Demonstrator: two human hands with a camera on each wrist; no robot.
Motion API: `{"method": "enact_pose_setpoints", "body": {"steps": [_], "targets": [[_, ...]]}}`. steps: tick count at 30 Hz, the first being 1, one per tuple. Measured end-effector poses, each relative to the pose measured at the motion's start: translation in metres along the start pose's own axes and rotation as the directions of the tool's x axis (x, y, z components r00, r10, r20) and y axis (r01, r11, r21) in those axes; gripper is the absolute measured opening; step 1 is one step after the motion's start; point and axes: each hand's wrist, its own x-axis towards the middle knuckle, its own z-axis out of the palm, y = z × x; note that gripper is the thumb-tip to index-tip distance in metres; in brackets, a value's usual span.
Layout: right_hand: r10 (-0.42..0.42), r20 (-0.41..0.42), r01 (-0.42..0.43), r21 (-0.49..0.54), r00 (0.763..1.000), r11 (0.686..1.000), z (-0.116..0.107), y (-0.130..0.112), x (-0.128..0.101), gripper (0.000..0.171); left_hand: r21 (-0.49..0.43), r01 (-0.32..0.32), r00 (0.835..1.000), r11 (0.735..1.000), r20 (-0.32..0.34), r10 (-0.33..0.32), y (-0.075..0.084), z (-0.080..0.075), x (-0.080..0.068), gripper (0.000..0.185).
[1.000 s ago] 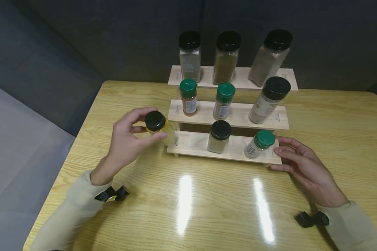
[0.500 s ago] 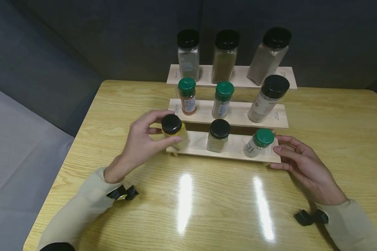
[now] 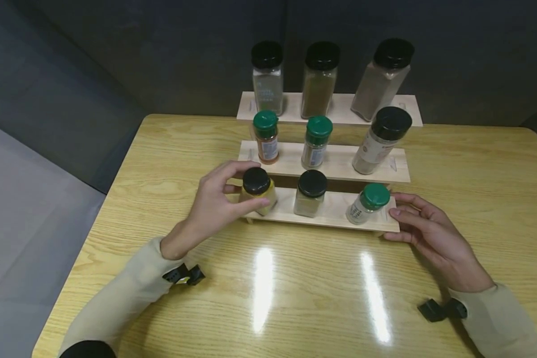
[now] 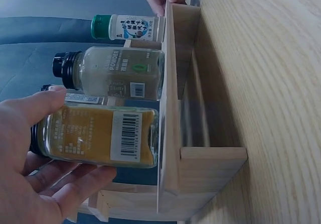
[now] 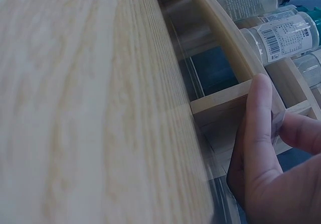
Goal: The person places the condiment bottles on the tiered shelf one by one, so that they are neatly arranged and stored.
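A glossy yellow wood-grain table with rounded corners stands against dark grey wall panels. Two bright streaks of overhead light glare on it. Pale grey floor lies left.

Pale bare wood for the rack, on a yellow-oak grained table. Mustard-yellow powder, black cap, white barcode label on the jar at the rack's lowest left end. Green caps on three small bottles, black on the rest. Beige sleeves, dark grey backdrop behind the rack.
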Motion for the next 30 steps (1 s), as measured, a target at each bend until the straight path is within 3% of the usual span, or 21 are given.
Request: {"method": "enact_pose_setpoints", "body": {"steps": [30], "targets": [[-0.010, 0.020, 0.010, -0.007, 1.000, 1.000, -0.0019, 0.0018, 0.0009, 0.036, 0.061, 0.044, 0.998, 0.997, 0.039, -0.046, -0.0044, 0.0049, -0.0020, 0.071]]}}
